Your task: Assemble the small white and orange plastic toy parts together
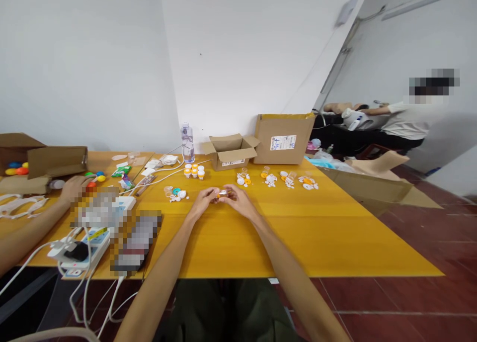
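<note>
Over the yellow table (298, 237) my left hand (203, 201) and my right hand (236, 198) meet at the fingertips. Together they pinch a small white and orange plastic part (222, 194). Just left of my hands lies a little heap of white and teal pieces (176, 193). Behind them stand several small white and orange assembled cups (194, 171). More loose white and orange parts (278, 179) are scattered to the right.
Two open cardboard boxes (231, 152) (283, 138) and a water bottle (187, 143) stand at the back. Another person's hand (74, 187) rests at the left near coloured balls (17, 168), a power strip (89, 245) and cables. A person sits far right (406, 121).
</note>
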